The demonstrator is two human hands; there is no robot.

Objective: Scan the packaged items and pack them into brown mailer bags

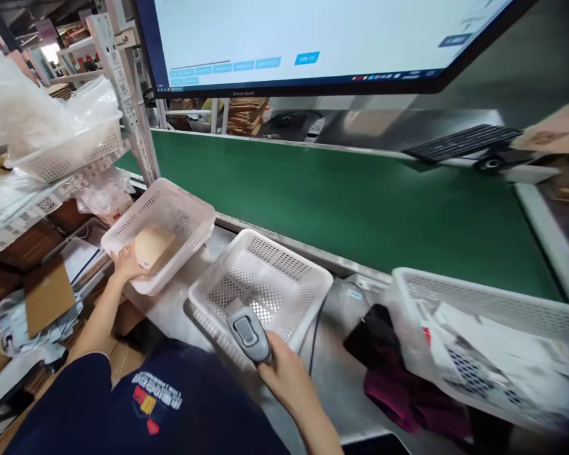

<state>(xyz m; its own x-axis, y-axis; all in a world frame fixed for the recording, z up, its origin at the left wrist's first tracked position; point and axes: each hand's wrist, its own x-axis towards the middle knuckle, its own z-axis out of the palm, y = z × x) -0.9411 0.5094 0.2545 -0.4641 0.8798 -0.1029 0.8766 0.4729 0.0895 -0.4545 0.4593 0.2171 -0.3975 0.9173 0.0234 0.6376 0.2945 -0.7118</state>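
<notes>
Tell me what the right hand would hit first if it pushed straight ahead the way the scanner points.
Most likely the near wall of the empty white basket: the right hand holds the scanner aimed into it. Depth is unclear.

Left arm: bare forearm stretched forward and to the left, away from the body, rising out of a dark navy short sleeve (83, 404).
Left hand (126, 264): palm down, fingers curled over an edge, thumb side toward the middle.
Right arm: bare forearm angled up from the lower edge of the view, wrist straight.
Right hand (284, 373): closed in a fist-like grip, knuckles up, fingers wrapped under what it holds, close to the torso.
Spacing: hands well apart, left farther forward than right.
</notes>
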